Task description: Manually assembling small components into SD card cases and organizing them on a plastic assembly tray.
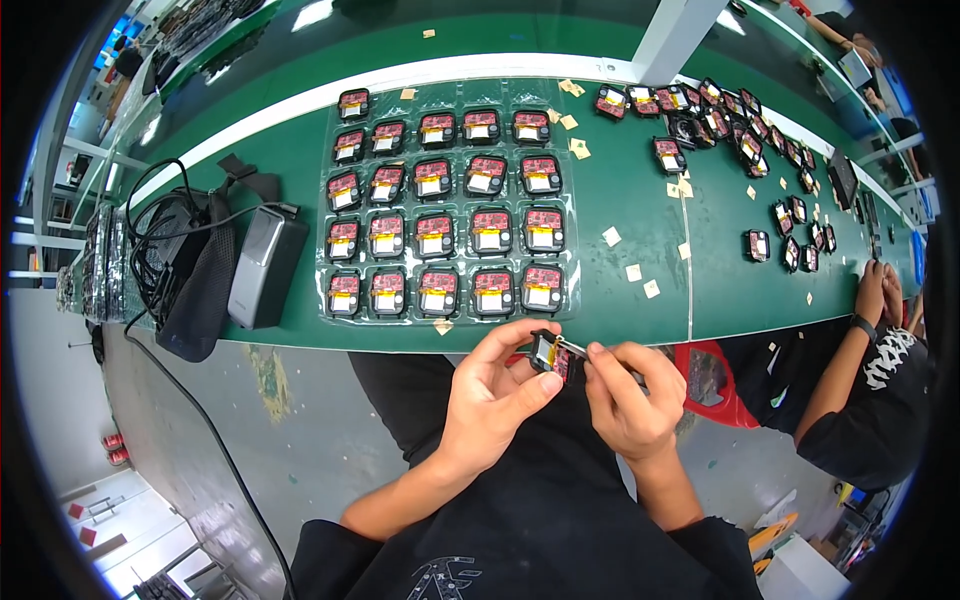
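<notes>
My left hand [487,402] pinches a small black-cased electronic module [546,352] between thumb and fingers, just off the table's front edge. The module is tilted, with part of a red circuit board and a yellow strip showing. In my right hand [636,402] is a pair of slim metal tweezers [574,347], their tip at the module's open face. Whether the tip grips anything is too small to tell. Beyond my hands lies a clear plastic tray [462,208] with rows of similar modules, each showing a red board, a white block and yellow tape.
A grey box-shaped device [268,268] and a black bag with cables [180,265] sit at the left. More modules [715,115] are heaped at the far right, with small yellowish paper squares [612,237] scattered around. A co-worker's hands [876,292] are at the right, near a red stool [715,385].
</notes>
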Motion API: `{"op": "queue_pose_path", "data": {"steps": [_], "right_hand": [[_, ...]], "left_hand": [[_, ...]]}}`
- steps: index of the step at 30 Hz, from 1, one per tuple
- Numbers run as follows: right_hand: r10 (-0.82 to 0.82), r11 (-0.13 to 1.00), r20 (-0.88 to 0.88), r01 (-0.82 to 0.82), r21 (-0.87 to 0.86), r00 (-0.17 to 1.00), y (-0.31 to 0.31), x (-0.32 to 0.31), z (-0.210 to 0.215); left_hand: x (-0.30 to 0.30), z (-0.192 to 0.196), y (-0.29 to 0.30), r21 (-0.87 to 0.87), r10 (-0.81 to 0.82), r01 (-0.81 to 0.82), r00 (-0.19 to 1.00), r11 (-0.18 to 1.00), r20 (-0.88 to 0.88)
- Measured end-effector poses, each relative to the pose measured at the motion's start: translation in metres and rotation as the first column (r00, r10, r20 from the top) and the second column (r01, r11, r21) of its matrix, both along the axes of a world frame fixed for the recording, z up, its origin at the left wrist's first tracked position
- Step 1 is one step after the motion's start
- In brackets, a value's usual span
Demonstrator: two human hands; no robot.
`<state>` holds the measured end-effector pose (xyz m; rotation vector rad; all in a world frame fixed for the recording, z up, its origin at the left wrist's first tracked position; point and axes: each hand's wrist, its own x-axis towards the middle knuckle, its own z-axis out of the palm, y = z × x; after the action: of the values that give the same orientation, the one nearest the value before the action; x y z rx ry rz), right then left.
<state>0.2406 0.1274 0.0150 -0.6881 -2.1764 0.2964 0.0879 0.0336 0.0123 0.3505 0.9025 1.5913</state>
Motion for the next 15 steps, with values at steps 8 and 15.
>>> {"op": "queue_pose_path", "data": {"steps": [8, 15], "right_hand": [[0.036, 0.99, -0.024, -0.039, -0.139, 0.999, -0.002, -0.001, 0.0], [0.038, 0.884, -0.077, -0.07, -0.463, 0.996, -0.003, 0.001, 0.011]], "left_hand": [[0.002, -0.003, -0.001, -0.014, 0.01, -0.01, 1.0, 1.0, 0.002], [-0.001, 0.002, -0.002, 0.003, 0.004, -0.004, 1.0, 1.0, -0.019]]}}
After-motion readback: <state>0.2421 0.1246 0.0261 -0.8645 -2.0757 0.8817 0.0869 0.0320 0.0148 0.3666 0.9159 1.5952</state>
